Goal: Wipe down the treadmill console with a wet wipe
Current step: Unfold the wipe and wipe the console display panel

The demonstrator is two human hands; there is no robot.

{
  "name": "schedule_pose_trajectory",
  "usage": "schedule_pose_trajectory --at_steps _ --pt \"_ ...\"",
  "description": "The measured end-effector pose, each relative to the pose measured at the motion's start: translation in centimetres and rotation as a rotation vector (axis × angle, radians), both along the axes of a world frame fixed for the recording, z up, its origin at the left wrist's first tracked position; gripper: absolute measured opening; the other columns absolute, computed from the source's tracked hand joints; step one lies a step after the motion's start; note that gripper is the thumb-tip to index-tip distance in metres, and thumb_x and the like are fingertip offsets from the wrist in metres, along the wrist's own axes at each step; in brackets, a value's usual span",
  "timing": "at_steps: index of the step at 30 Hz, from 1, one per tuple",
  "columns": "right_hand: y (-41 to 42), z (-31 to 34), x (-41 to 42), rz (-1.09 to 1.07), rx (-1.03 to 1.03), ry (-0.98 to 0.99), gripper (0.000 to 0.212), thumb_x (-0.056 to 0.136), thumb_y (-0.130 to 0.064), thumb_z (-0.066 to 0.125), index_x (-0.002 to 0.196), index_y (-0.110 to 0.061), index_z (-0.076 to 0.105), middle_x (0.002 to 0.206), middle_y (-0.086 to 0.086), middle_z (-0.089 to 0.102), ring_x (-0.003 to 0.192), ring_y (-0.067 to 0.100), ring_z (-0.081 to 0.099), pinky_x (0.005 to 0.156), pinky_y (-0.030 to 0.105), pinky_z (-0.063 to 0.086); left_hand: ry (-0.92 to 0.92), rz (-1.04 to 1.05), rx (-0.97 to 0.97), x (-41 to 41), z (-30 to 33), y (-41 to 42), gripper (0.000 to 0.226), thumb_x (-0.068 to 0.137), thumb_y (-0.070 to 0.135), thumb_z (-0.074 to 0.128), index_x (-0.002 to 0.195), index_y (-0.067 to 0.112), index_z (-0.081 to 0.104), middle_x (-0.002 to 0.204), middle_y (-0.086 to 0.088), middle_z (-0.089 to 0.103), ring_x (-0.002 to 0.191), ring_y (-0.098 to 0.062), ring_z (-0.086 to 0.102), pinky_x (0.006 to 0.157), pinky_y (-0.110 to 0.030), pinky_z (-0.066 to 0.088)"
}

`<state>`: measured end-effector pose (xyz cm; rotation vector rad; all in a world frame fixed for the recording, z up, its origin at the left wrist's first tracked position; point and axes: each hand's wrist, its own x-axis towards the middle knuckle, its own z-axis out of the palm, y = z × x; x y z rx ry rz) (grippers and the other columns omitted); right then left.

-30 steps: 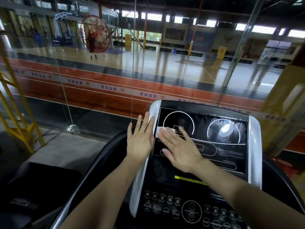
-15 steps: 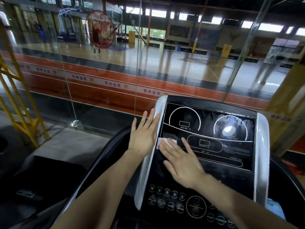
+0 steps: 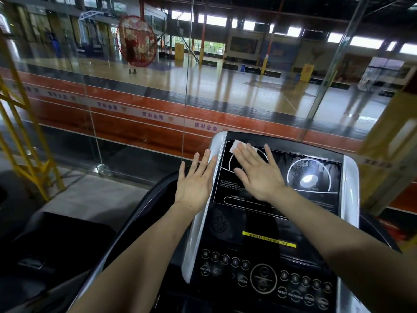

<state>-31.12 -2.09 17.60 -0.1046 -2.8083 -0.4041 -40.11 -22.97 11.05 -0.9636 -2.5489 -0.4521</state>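
Now my right hand [image 3: 259, 175] lies flat, fingers spread, pressing the wipe [image 3: 237, 146] to the console [image 3: 316, 199] screen's upper left corner; my left hand [image 3: 195, 182], open and empty, rests against its silver left edge.

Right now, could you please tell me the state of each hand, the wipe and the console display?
Right hand: flat, fingers spread, pressing the wipe.
Left hand: open, resting against the console's silver side trim.
White wet wipe: flat at the display's upper left corner.
Black glossy console display: unlit, streaked wet.
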Motion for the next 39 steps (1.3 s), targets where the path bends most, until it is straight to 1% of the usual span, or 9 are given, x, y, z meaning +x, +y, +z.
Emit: schedule_pose_trajectory --at_steps 6,10,15,18,22,25,30,33,39 --pt "-2.8 -5.6 4.9 0.125 -0.023 -0.037 0.066 0.110 -0.055 0.012 0.168 -0.025 0.020 0.176 -0.004 0.013 0.163 0.015 0.004 0.130 0.056 -0.005 0.018 -0.010 0.033 0.2 0.1 0.1 0.064 0.110 0.025 0.029 0.166 0.028 -0.003 0.174 0.003 -0.013 0.161 -0.026 -0.010 0.129 -0.058 0.003" --pt "-4.1 -9.2 8.1 0.171 -0.017 -0.097 0.065 0.112 -0.056 0.014 0.168 -0.024 0.020 0.176 -0.006 0.015 0.163 0.013 0.005 0.130 0.056 -0.003 0.023 -0.006 0.057 0.5 0.3 0.2 0.065 0.109 0.023 0.031 0.166 0.027 0.000 0.175 0.002 -0.009 0.161 -0.027 -0.010 0.129 -0.058 0.003" --pt "-2.1 -7.0 7.0 0.202 0.067 -0.140 0.068 0.110 -0.060 0.014 0.168 -0.024 0.021 0.175 -0.006 0.014 0.162 0.016 0.011 0.129 0.059 0.002 0.057 -0.037 0.061 0.4 0.9 0.5 0.063 0.107 0.025 0.029 0.166 0.019 0.008 0.174 -0.001 -0.008 0.161 -0.027 -0.012 0.130 -0.056 0.003" --pt "0.7 -2.7 3.9 0.099 0.055 -0.056 0.076 0.107 -0.062 0.002 0.168 -0.022 0.021 0.174 -0.003 0.017 0.162 0.019 0.018 0.129 0.057 -0.005 0.107 -0.064 0.047 0.0 1.3 1.1 0.062 0.107 0.026 0.031 0.166 0.016 0.012 0.175 -0.003 -0.006 0.161 -0.026 -0.011 0.130 -0.055 0.003" --pt "3.4 0.6 1.5 0.008 0.054 -0.017 0.077 0.104 -0.064 -0.004 0.169 -0.024 0.007 0.176 -0.007 0.002 0.163 0.013 0.002 0.129 0.054 -0.015 0.170 -0.120 0.047 -0.4 1.8 2.2 0.063 0.107 0.024 0.033 0.165 0.013 0.013 0.175 -0.006 -0.002 0.161 -0.025 -0.006 0.131 -0.052 0.003" --pt "2.5 -0.7 1.9 0.022 0.003 0.020 0.072 0.107 -0.060 0.009 0.169 -0.024 0.010 0.176 -0.006 0.002 0.164 0.014 0.001 0.130 0.053 -0.012 0.141 -0.102 0.084 -0.9 1.5 2.8 0.063 0.107 0.025 0.029 0.165 0.010 0.010 0.175 -0.009 -0.003 0.161 -0.022 -0.008 0.131 -0.049 0.001" --pt "0.2 -6.3 7.1 0.140 0.000 -0.061 0.068 0.110 -0.058 0.012 0.169 -0.024 0.017 0.177 -0.004 0.010 0.164 0.015 0.005 0.131 0.057 0.002 0.133 -0.073 0.134 -0.7 0.2 3.4 0.063 0.109 0.028 0.029 0.165 0.006 0.008 0.174 -0.010 -0.004 0.161 -0.025 -0.011 0.131 -0.050 0.004" --pt "-0.5 -9.3 9.9 0.187 0.019 -0.101 0.068 0.111 -0.057 0.019 0.169 -0.023 0.015 0.177 -0.004 0.010 0.164 0.014 0.001 0.130 0.055 0.000 0.160 -0.062 0.134 -0.6 0.3 3.4 0.064 0.108 0.032 0.028 0.164 0.006 0.011 0.174 -0.011 0.002 0.161 -0.026 -0.006 0.131 -0.050 0.007" --pt "0.8 -7.2 9.2 0.197 0.110 -0.137 0.068 0.111 -0.059 0.018 0.168 -0.023 0.023 0.175 -0.004 0.017 0.162 0.017 0.014 0.129 0.058 0.004 0.182 -0.053 0.112 -0.3 0.2 3.3 0.067 0.105 0.034 0.028 0.164 0.005 0.014 0.174 -0.012 0.003 0.161 -0.028 -0.006 0.131 -0.051 0.008"
